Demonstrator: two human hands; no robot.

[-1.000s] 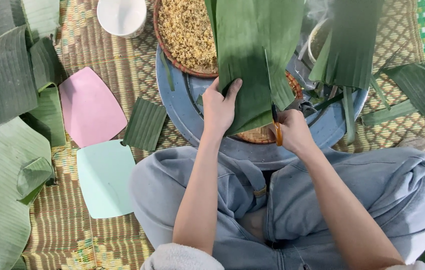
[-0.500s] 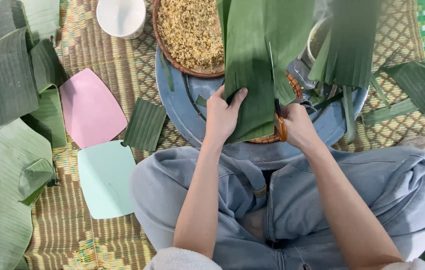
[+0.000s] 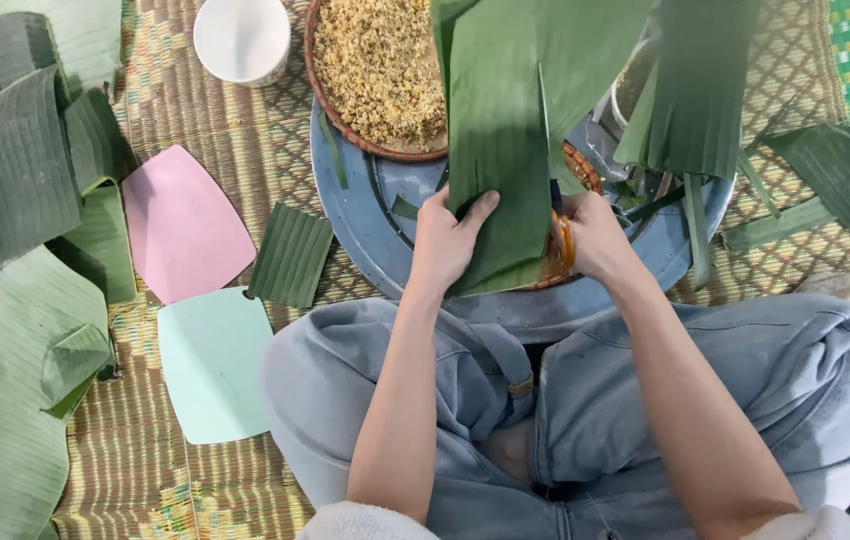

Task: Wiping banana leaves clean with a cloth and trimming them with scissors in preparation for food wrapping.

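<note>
Two hands on one banana leaf

Two bare hands worked a large banana leaf (image 3: pixel 505 150) held over a blue round tray (image 3: pixel 355 210). The left hand (image 3: pixel 450 240) lay on the leaf's lower left edge, fingers loosely spread, thumb (image 3: pixel 480 208) pressed on the leaf face. The right hand (image 3: pixel 595 235) was closed around orange-handled scissors (image 3: pixel 563 235), whose blade stood in a slit running up the leaf. The leaf rose from the person's lap toward the camera and hid part of a woven basket (image 3: pixel 575 165) on the tray. A shallow basket of yellowish grain (image 3: pixel 375 65) sat on the tray's far left rim, and a white cup (image 3: pixel 242 38) stood just beyond it on the woven mat (image 3: pixel 195 110). More leaf strips (image 3: pixel 690 95) hung at the right over a pot. On the mat to the left lay a pink sheet (image 3: pixel 185 225), a pale green sheet (image 3: pixel 213 365), a small cut leaf piece (image 3: pixel 290 255) between them and the tray, and a pile of leaves (image 3: pixel 15 180)
</note>
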